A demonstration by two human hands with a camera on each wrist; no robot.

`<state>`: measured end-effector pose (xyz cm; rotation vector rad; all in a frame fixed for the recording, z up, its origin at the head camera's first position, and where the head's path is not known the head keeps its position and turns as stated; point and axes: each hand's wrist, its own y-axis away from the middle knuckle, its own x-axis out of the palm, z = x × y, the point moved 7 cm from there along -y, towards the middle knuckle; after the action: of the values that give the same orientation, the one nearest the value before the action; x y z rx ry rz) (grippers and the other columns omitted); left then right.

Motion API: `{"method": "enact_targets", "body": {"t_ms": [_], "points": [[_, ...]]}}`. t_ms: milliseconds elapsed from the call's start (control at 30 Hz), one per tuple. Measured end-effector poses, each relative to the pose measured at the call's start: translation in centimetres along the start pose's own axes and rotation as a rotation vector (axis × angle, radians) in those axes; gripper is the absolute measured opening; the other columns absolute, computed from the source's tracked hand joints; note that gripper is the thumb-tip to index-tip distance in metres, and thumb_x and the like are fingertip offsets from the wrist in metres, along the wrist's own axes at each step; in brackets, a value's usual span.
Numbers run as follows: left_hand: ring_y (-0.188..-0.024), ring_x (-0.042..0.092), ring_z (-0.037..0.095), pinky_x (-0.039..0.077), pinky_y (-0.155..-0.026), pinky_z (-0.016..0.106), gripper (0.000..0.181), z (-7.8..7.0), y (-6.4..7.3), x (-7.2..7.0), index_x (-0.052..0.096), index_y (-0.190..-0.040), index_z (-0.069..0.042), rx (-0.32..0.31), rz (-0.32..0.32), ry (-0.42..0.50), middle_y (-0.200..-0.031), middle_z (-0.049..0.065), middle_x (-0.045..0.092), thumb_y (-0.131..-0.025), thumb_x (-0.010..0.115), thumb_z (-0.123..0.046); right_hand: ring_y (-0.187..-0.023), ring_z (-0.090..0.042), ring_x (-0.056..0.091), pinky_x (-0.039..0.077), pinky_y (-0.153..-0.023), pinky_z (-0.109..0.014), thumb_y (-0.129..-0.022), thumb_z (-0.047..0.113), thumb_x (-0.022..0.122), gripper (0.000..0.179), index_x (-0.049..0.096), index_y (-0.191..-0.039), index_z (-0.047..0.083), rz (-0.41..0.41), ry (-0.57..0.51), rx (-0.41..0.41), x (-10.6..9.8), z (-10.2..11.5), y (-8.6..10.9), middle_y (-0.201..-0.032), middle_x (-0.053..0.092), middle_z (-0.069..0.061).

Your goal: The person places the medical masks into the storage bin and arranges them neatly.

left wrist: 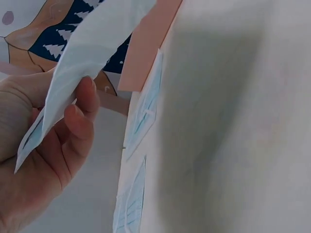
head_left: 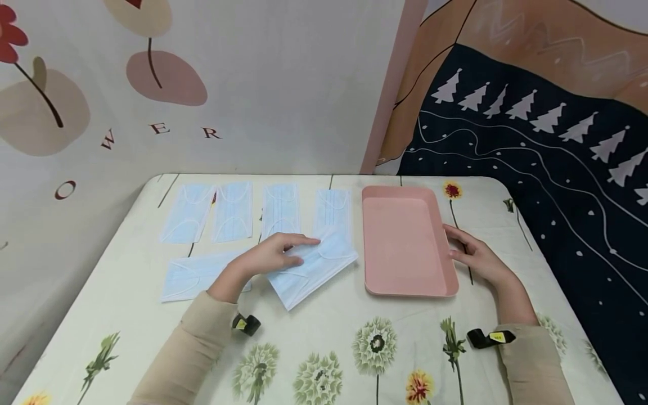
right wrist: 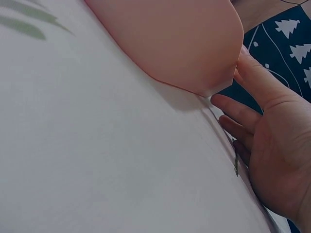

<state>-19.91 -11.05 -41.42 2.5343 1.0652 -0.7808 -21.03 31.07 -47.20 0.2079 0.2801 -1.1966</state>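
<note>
Nearest us, at six o'clock, printed flowers (head_left: pixel 320 378) dot the cloth-covered bench (head_left: pixel 324 333). Mid-bench, our left grip (head_left: pixel 270 255) pinches one pale-blue mask (head_left: pixel 315 277) between thumb and fingers, by its ten-o'clock side, presumably so the sheet hangs clear. Another mask (head_left: pixel 188 277) lies flat at nine o'clock, partly hidden by our left wrist (head_left: pixel 226 288). Pink tray (head_left: pixel 405 242) at two o'clock: our right grip (head_left: pixel 480 260), fingers loosely extended, touches its three-o'clock side, likely to steady it. Farther off, from ten to twelve o'clock, four masks (head_left: pixel 233 212) lie side by side, spaced probably so each can be lifted singly.
</note>
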Motion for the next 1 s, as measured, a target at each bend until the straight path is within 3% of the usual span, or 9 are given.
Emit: {"method": "enact_targets", "body": {"t_ms": [167, 233, 333, 467, 600, 767, 933, 1000], "points": [[-0.132, 0.040, 0.027, 0.035, -0.103, 0.049, 0.049, -0.1, -0.3, -0.4, 0.055, -0.136, -0.012, 0.013, -0.090, 0.065, -0.138, 0.010, 0.051, -0.089, 0.066, -0.003, -0.126, -0.001, 0.035, 0.031, -0.095, -0.008, -0.095, 0.011, 0.060, 0.063, 0.029, -0.150, 0.006, 0.006, 0.006, -0.006, 0.1, 0.2, 0.0, -0.148, 0.030, -0.025], [-0.131, 0.041, 0.026, 0.038, -0.100, 0.046, 0.049, -0.2, -0.5, -0.4, 0.055, -0.136, -0.011, 0.016, -0.128, 0.085, -0.138, 0.010, 0.051, -0.089, 0.067, -0.003, -0.126, -0.001, 0.035, 0.031, -0.095, -0.008, -0.095, 0.011, 0.059, 0.063, 0.029, -0.150, 0.006, 0.008, 0.005, -0.008, 0.1, 0.2, 0.0, -0.148, 0.030, -0.025], [-0.120, 0.047, 0.022, 0.043, -0.084, 0.036, 0.050, -0.3, -0.8, -0.4, 0.055, -0.136, -0.008, 0.016, -0.182, 0.142, -0.139, 0.010, 0.050, -0.088, 0.066, 0.000, -0.125, 0.000, 0.036, 0.031, -0.095, -0.008, -0.096, 0.011, 0.059, 0.063, 0.029, -0.150, 0.006, 0.008, 0.006, -0.003, 0.1, 0.3, 0.0, -0.148, 0.030, -0.026], [-0.103, 0.049, 0.022, 0.040, -0.069, 0.028, 0.051, -0.6, -1.4, -0.2, 0.053, -0.136, -0.004, 0.005, -0.240, 0.190, -0.143, 0.012, 0.046, -0.087, 0.065, 0.005, -0.126, 0.000, 0.035, 0.032, -0.095, -0.008, -0.096, 0.011, 0.059, 0.063, 0.029, -0.150, 0.006, 0.010, 0.005, -0.001, 0.1, 0.3, 0.1, -0.149, 0.030, -0.025], [-0.092, 0.051, 0.022, 0.043, -0.067, 0.026, 0.050, -2.5, -1.8, -0.1, 0.052, -0.135, 0.001, 0.017, -0.273, 0.221, -0.143, 0.016, 0.045, -0.087, 0.063, 0.007, -0.125, 0.001, 0.035, 0.032, -0.095, -0.008, -0.096, 0.010, 0.059, 0.063, 0.028, -0.150, 0.005, 0.014, 0.004, -0.013, 0.2, 0.4, 0.1, -0.148, 0.029, -0.026], [-0.094, 0.053, 0.019, 0.046, -0.071, 0.024, 0.050, -4.4, -2.4, 0.2, 0.051, -0.135, 0.003, 0.032, -0.291, 0.275, -0.142, 0.018, 0.044, -0.087, 0.063, 0.008, -0.125, 0.002, 0.035, 0.031, -0.096, -0.008, -0.095, 0.010, 0.059, 0.063, 0.028, -0.150, 0.004, 0.014, 0.002, -0.020, 0.2, 0.4, 0.2, -0.148, 0.029, -0.027], [-0.077, 0.055, 0.017, 0.047, -0.063, 0.023, 0.052, -4.5, -3.4, 0.8, 0.049, -0.138, 0.000, -0.009, -0.312, 0.335, -0.144, 0.016, 0.043, -0.088, 0.063, 0.007, -0.125, 0.002, 0.035, 0.031, -0.096, -0.008, -0.095, 0.011, 0.059, 0.063, 0.029, -0.150, 0.005, 0.013, 0.006, -0.013, 0.2, 0.3, 0.1, -0.148, 0.029, -0.027], [-0.071, 0.057, 0.018, 0.049, -0.061, 0.023, 0.054, -3.9, -4.1, 1.3, 0.048, -0.140, -0.003, -0.023, -0.318, 0.375, -0.145, 0.013, 0.042, -0.089, 0.062, 0.007, -0.125, 0.002, 0.035, 0.031, -0.096, -0.008, -0.095, 0.011, 0.059, 0.063, 0.029, -0.150, 0.006, 0.012, 0.010, -0.012, 0.2, 0.3, 0.1, -0.148, 0.029, -0.027]]}}
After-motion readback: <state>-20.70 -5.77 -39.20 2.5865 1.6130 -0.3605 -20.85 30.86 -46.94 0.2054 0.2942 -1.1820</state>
